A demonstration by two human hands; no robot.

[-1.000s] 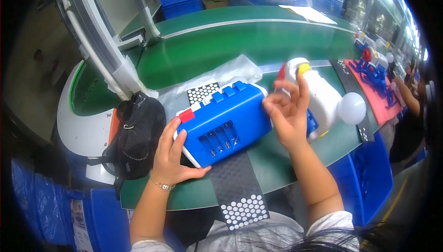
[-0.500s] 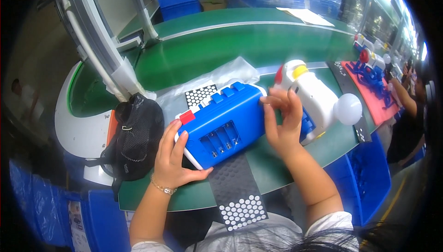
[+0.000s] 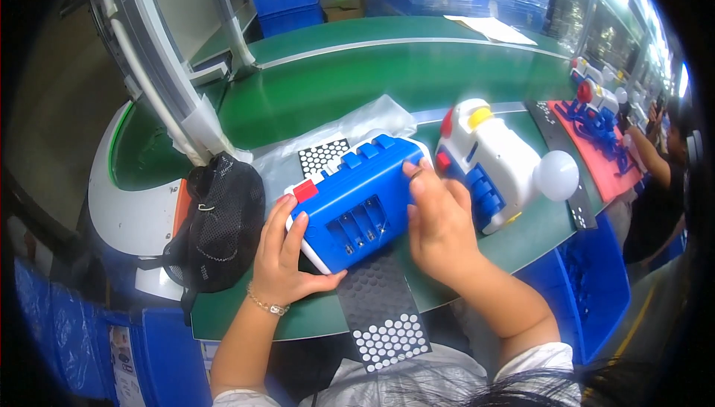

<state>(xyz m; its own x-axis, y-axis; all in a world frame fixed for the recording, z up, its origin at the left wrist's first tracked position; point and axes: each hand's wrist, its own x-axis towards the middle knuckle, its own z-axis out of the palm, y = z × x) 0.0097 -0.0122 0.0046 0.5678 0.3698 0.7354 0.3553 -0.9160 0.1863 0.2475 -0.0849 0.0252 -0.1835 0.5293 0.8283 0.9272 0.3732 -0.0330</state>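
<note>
A blue plastic toy housing (image 3: 328, 228) with white end rims lies tilted in front of me, its open battery compartment (image 3: 359, 225) facing up and a red button (image 3: 304, 191) at its left corner. My left hand (image 3: 287, 258) is closed round the left end, thumb below and fingers on the near face and rim. At the right end, my right hand (image 3: 445, 224) has its fingers curled, the tips against the blue face near the corner. Whatever its fingertips may hold is hidden. Under the housing runs a black strip (image 3: 378, 288) with round white dots (image 3: 391, 341).
Just right stands a similar white-and-blue toy (image 3: 495, 157) with a white ball (image 3: 556, 175). Left is a black mesh bag (image 3: 223, 221). Behind lie a dotted sheet (image 3: 324, 155) and clear plastic film (image 3: 380, 113). Blue parts cover a pink mat (image 3: 607, 169); a co-worker (image 3: 663, 176) sits beyond a blue bin (image 3: 596, 295).
My right hand has turned and curled inward, its fingertips moving from the housing's right edge onto the blue face. My left hand keeps its hold, and the housing has barely moved.
</note>
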